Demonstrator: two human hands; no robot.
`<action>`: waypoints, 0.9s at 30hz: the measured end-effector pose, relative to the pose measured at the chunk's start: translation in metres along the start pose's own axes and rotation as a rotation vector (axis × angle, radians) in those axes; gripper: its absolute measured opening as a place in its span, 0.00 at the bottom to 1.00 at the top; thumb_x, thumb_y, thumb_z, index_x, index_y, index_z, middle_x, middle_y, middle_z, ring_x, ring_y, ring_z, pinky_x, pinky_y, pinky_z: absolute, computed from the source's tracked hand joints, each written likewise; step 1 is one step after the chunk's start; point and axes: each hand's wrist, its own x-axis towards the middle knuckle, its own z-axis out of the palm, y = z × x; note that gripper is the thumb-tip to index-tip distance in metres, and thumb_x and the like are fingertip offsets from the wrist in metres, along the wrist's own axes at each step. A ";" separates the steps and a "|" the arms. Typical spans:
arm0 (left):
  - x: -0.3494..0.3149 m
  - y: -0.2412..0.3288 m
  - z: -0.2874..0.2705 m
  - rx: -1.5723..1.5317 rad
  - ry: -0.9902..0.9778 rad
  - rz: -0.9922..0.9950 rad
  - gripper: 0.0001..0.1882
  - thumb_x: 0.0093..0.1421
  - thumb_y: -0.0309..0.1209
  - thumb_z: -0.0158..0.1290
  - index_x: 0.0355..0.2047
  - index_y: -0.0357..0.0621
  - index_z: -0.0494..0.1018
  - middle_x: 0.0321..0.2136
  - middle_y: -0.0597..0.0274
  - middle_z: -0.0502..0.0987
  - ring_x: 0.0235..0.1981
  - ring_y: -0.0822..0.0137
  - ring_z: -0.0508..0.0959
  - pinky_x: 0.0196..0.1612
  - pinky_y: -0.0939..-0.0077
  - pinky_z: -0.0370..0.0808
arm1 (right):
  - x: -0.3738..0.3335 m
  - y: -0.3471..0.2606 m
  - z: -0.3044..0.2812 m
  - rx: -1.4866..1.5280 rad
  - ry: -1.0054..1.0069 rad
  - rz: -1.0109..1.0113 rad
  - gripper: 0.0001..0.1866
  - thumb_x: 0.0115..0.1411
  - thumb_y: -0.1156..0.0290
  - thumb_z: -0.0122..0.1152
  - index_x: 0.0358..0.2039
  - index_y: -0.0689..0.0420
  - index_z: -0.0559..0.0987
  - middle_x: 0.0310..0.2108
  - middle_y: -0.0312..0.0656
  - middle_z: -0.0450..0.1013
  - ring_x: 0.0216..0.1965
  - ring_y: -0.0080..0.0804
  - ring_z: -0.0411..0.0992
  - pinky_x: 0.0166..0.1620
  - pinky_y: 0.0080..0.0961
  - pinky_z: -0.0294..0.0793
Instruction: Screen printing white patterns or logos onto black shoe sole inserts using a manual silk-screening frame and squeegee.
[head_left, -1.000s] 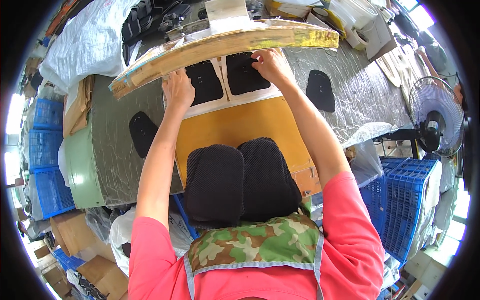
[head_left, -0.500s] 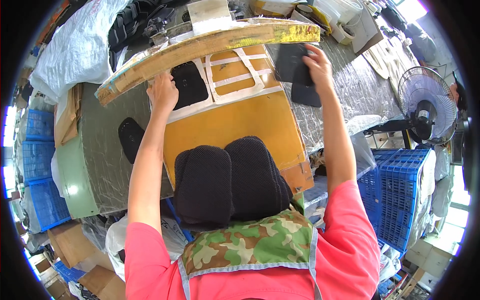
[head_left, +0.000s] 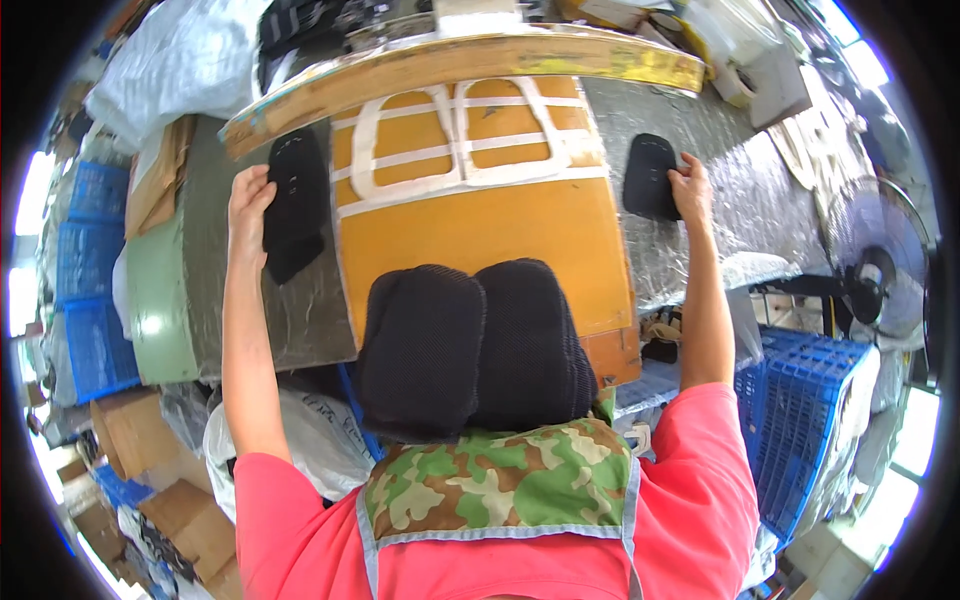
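Black, the long pad [head_left: 298, 185] at the upper left of the frame, its edge in the closed grip of the left hand [head_left: 248, 212], overlaps a lower pad [head_left: 297, 262] on the bench [head_left: 222, 310] I'm watching, while the right hand [head_left: 692, 190] pinches the edge of a rounded pad [head_left: 649, 175] at the upper right.

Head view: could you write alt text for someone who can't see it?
A person's left hand touches a black pad and their right hand a second pad, on either side of an orange board. White frames lie on its far part, beside a wooden beam; stacked black mesh pads lie at its near side.
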 end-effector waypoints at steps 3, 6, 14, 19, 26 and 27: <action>-0.036 -0.018 -0.076 -0.070 0.179 -0.139 0.16 0.57 0.19 0.51 0.46 0.43 0.70 0.44 0.57 0.73 0.47 0.69 0.71 0.53 0.73 0.66 | -0.001 -0.015 0.006 -0.094 -0.003 -0.040 0.26 0.54 0.66 0.54 0.55 0.54 0.71 0.42 0.49 0.77 0.45 0.47 0.75 0.49 0.37 0.71; -0.053 -0.035 -0.099 0.009 0.340 -0.194 0.16 0.55 0.18 0.51 0.45 0.43 0.72 0.43 0.59 0.73 0.46 0.69 0.71 0.51 0.75 0.66 | 0.007 0.012 -0.002 -0.200 0.062 -0.108 0.26 0.54 0.67 0.54 0.54 0.58 0.71 0.43 0.53 0.75 0.47 0.48 0.72 0.51 0.39 0.69; -0.066 -0.053 -0.083 -0.144 0.351 -0.165 0.14 0.54 0.16 0.51 0.41 0.43 0.72 0.35 0.65 0.72 0.37 0.73 0.71 0.45 0.80 0.68 | -0.042 -0.050 0.009 -0.373 -0.063 -0.140 0.44 0.49 0.48 0.63 0.62 0.57 0.62 0.62 0.59 0.55 0.62 0.56 0.56 0.61 0.42 0.59; -0.051 -0.062 -0.040 0.017 0.366 -0.178 0.12 0.55 0.16 0.51 0.38 0.43 0.71 0.32 0.66 0.72 0.34 0.74 0.71 0.42 0.82 0.67 | -0.044 -0.047 0.006 -0.354 -0.084 -0.142 0.48 0.44 0.50 0.66 0.63 0.57 0.59 0.63 0.59 0.52 0.64 0.56 0.52 0.63 0.45 0.55; -0.061 -0.055 -0.017 0.967 0.132 0.232 0.19 0.52 0.28 0.56 0.46 0.58 0.69 0.58 0.57 0.59 0.62 0.49 0.55 0.59 0.46 0.54 | -0.087 -0.095 -0.040 -0.145 0.012 -0.288 0.34 0.51 0.61 0.67 0.58 0.57 0.67 0.57 0.50 0.63 0.59 0.48 0.60 0.60 0.40 0.59; -0.061 -0.051 -0.012 0.978 0.037 0.337 0.22 0.54 0.31 0.56 0.50 0.59 0.69 0.61 0.56 0.57 0.64 0.48 0.52 0.60 0.45 0.52 | -0.094 -0.110 -0.048 -0.060 0.025 -0.346 0.29 0.52 0.65 0.67 0.54 0.58 0.71 0.52 0.48 0.69 0.55 0.43 0.66 0.58 0.36 0.62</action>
